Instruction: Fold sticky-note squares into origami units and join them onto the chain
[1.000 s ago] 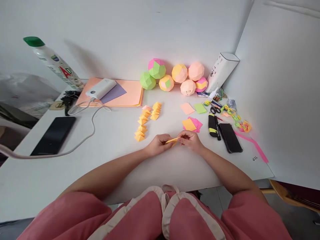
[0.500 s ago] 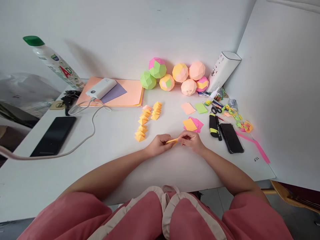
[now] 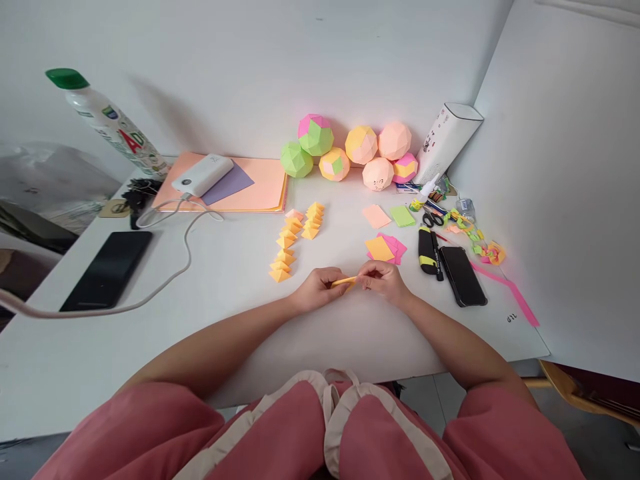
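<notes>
Left hand [image 3: 320, 290] clamped on a folded orange paper [image 3: 344, 282], thumb above, its left end tucked into the grip; right hand [image 3: 384, 281] pinches the opposite end between thumb and fingers. Paper sits in the gap between the two hands, above the near middle of the white counter [image 3: 310, 343]. Seen nearly edge-on, a thin strip; long axis runs left to right, right end tipped slightly toward the wall. Exact folds hidden by fingers. Just beyond the right hand: an orange sheet [image 3: 379, 249] lying over pink sheets [image 3: 399, 248], one corner toward the wearer. Farther back, a peach square [image 3: 376, 216] beside a green square [image 3: 403, 215]. Beyond the left hand, peaked orange units in two columns, a longer one [image 3: 286, 250] and a shorter one [image 3: 313, 221]. Right of the sheets, a black-and-yellow cutter [image 3: 427, 250], then a phone [image 3: 463, 276], both lengthwise away from the wearer. Against the wall, faceted paper balls [image 3: 361, 145].
</notes>
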`<state>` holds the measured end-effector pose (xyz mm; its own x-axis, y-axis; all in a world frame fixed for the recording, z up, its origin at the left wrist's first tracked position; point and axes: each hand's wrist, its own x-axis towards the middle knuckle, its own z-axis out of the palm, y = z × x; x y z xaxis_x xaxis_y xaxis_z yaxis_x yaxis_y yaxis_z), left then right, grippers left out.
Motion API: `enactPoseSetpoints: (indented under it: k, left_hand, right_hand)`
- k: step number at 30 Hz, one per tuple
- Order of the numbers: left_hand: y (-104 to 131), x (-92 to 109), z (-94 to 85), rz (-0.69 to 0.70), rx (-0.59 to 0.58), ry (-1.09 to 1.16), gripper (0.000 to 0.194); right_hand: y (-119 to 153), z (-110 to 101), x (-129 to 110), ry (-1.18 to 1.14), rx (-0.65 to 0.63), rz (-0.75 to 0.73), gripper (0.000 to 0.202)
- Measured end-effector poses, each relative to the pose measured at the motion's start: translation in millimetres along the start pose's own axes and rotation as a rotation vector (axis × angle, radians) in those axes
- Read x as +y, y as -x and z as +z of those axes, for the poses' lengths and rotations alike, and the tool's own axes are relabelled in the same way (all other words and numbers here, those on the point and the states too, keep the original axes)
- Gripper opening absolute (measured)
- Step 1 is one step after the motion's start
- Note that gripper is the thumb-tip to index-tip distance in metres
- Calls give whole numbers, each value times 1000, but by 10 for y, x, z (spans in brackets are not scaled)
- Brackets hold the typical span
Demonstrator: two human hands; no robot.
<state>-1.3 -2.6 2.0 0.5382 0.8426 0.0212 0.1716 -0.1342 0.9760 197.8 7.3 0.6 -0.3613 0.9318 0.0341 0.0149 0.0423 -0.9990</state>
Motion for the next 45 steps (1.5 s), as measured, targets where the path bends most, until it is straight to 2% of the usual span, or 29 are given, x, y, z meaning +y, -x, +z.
enactPoseSetpoints:
  k: [13, 23, 27, 33, 38, 45]
  left_hand:
    - [3, -40, -4, -3, 45, -16, 32]
    - [-8, -9, 3, -13, 163, 138, 31]
    - [-14, -20, -1, -33, 128, 180, 30]
    - [-20, -26, -5, 10, 34, 239, 28]
    - [-20, -58, -1, 13, 109, 229, 28]
    - [-23, -56, 0, -21, 148, 202, 30]
  right_hand:
    - [-3, -10, -15, 60, -4, 6, 21]
    - [16, -9, -38, 21, 4, -27, 21]
    - [27, 12, -19, 36, 5, -35, 19]
    - [43, 52, 34, 145, 1, -23, 22]
    - [54, 54, 66, 171, 51, -82, 20]
    - [60, 57, 53, 139, 42, -61, 20]
